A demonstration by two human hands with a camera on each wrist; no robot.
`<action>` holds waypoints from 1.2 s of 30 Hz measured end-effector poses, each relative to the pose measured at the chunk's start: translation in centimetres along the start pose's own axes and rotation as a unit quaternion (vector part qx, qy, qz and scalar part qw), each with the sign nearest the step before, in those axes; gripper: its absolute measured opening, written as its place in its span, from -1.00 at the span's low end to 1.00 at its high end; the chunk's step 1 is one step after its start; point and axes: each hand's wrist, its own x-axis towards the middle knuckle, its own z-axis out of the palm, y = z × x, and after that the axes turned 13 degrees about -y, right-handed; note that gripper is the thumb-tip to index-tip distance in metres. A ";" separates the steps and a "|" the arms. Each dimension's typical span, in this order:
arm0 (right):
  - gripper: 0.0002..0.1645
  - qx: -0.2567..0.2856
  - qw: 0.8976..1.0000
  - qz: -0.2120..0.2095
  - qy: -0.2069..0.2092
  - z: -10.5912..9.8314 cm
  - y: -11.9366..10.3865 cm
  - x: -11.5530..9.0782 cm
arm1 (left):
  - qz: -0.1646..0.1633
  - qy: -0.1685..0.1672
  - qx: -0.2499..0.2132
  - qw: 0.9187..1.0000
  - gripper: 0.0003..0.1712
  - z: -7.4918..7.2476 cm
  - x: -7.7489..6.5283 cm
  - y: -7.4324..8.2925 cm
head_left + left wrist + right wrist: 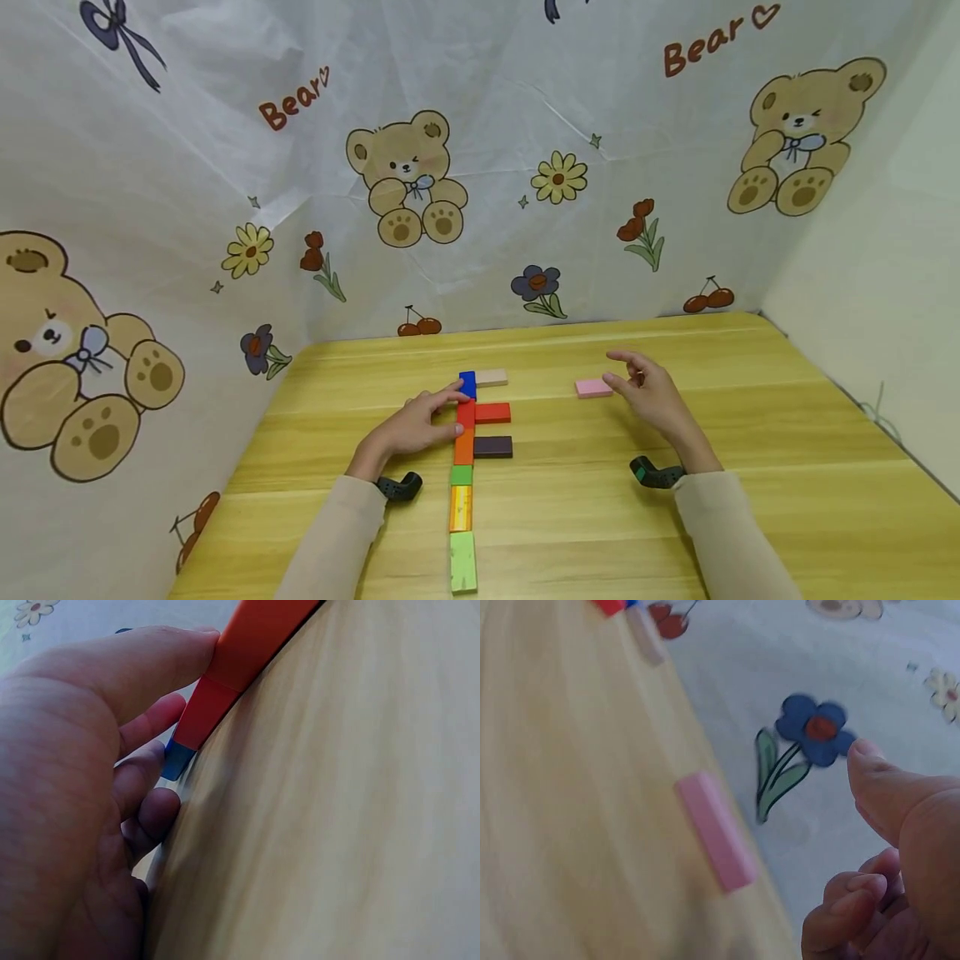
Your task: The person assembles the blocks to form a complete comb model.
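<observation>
A straight line of flat toy blocks runs away from me. My left hand (412,423) rests against its left side. The thumb touches near the joint of an orange block (464,450) and a red block (467,414); the forefinger reaches over by the blue block (468,380) at the far end. Three blocks stick out rightward from the line: beige (492,377), red (492,413) and dark purple (492,447). To the right lies a lone pink block (593,388). Just beside it hovers my right hand (651,398), fingers loosely bent, holding nothing; the right wrist view shows a gap from the pink block (716,832).
Toward me the line continues with a small green block (461,475), a yellow-orange patterned block (461,508) and a light green block (463,562). The wooden table (750,417) meets a bear-print cloth (487,283) at its back edge and a pale wall (885,292) at right.
</observation>
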 end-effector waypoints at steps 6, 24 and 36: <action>-0.40 0.008 0.999 0.017 -0.027 0.0 1.6 1.0 | -0.010 0.007 0.000 1.000 -0.40 -0.8 0.3 0.0; -0.45 -0.033 0.997 0.059 -0.035 0.9 3.4 1.6 | -0.010 -0.002 -0.004 1.000 -0.38 -0.6 0.4 0.1; -0.59 -0.054 0.993 0.086 -0.067 1.1 3.1 2.0 | -0.015 -0.001 -0.009 1.000 -0.37 -0.2 0.3 -0.1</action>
